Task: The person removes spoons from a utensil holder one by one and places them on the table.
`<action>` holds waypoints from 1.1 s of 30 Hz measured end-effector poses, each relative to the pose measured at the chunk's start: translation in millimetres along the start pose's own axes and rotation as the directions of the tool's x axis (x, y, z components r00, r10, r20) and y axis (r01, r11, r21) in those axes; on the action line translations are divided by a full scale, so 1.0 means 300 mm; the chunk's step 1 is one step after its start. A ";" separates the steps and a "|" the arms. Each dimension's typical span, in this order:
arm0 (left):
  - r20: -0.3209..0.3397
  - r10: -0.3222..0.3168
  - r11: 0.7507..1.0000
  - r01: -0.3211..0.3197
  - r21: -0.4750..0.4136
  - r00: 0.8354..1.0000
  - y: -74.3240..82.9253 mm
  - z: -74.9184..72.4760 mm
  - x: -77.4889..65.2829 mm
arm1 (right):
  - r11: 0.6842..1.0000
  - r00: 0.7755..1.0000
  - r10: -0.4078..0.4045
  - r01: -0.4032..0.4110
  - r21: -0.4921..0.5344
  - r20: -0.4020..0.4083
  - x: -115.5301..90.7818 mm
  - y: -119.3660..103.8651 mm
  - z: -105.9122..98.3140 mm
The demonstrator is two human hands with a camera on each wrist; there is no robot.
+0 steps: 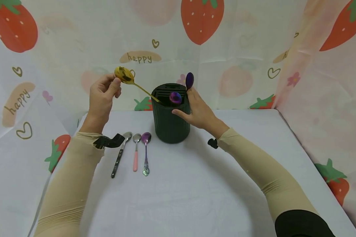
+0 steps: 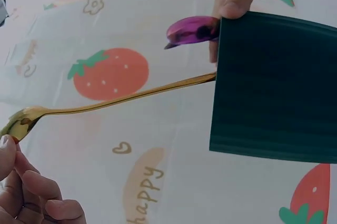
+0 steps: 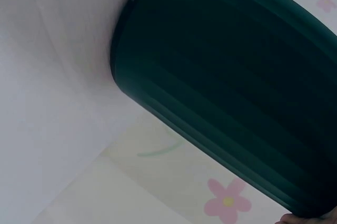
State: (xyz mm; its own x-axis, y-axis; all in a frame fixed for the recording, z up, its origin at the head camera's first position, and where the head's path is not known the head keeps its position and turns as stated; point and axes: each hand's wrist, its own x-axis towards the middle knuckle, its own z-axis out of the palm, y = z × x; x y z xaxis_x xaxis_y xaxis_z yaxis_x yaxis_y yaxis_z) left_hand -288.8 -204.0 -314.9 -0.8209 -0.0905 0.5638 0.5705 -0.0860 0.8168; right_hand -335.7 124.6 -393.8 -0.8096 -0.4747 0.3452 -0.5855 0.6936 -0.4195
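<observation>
The left hand (image 1: pixel 102 93) pinches a gold spoon (image 1: pixel 125 75) by its bowl, seen also in the left wrist view. The gold handle slants down into the opening of a dark green utensil holder (image 1: pixel 171 126), its end hidden inside. Around the holder's right rim the right hand (image 1: pixel 200 110) grips, thumb at the front; in the right wrist view the holder (image 3: pixel 221 82) fills most of the picture. A purple-blue spoon (image 1: pixel 175 98) stands bowl up in the holder. Another dark purple spoon (image 1: pixel 190 80) rises behind the right hand, its lower part hidden.
Left of the holder, a spoon with a black handle (image 1: pixel 117 162), one with a pink handle (image 1: pixel 135 160) and a purple spoon (image 1: pixel 146 154) lie on the white table (image 1: pixel 178 204). A strawberry-print cloth (image 1: pixel 225 59) hangs behind and at the sides.
</observation>
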 end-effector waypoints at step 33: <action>0.128 -0.326 0.892 0.259 0.371 0.937 -0.009 -0.174 -0.051 | 0.999 0.999 0.037 -0.037 -0.003 0.023 -0.003 -0.002 0.002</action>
State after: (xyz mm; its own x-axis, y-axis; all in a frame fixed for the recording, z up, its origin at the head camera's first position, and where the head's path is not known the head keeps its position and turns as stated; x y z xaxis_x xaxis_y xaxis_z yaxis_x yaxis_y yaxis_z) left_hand -276.5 -254.1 -332.1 -0.9580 0.0700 0.2780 0.2865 0.2675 0.9200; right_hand -334.7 124.2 -394.4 -0.8313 -0.4613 0.3101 -0.5554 0.7120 -0.4296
